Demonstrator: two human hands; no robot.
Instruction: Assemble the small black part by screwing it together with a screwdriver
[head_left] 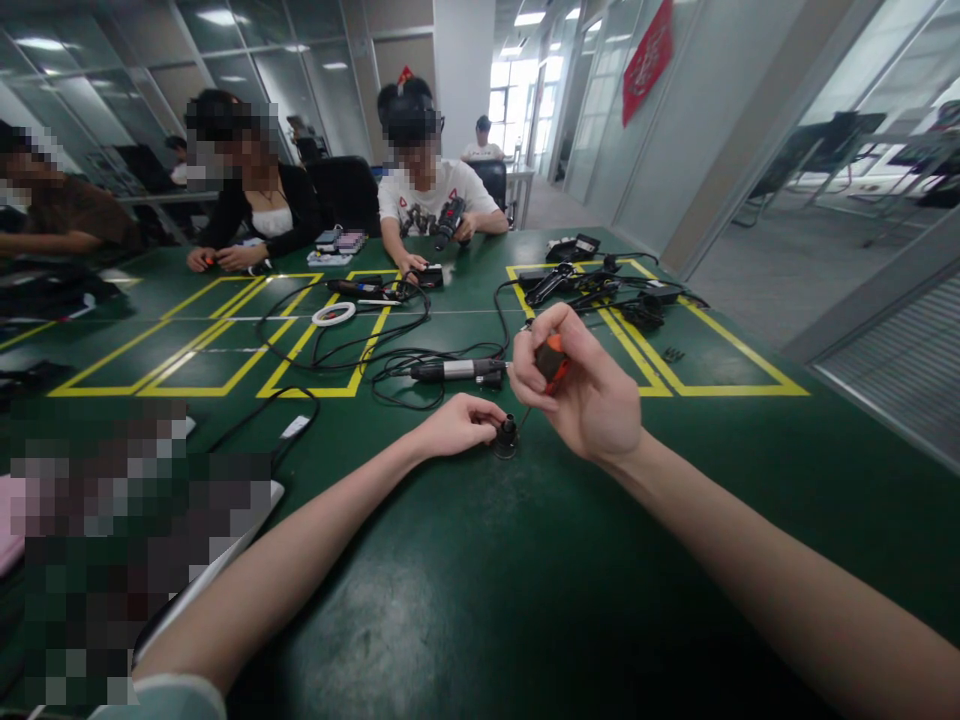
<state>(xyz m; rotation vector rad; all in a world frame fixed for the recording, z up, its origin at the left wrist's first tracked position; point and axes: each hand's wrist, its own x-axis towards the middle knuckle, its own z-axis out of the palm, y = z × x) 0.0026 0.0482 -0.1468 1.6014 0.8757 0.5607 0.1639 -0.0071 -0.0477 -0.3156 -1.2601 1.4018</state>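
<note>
My right hand is closed around the orange and black handle of a screwdriver, raised a little above the table. The thin shaft slants down toward a small black cylindrical part on the green tabletop; whether the tip touches it I cannot tell. My left hand rests on the table with its fingertips pinched on that part's left side. A clear ring-like base shows under the part. Just beyond my left hand lies a silver and black pen-shaped power tool with its cable.
Black cables loop across the table beyond my hands. A white tape roll lies among them. More tools and cords lie at the far right, near several small screws. Opposite, a person holds a black power tool.
</note>
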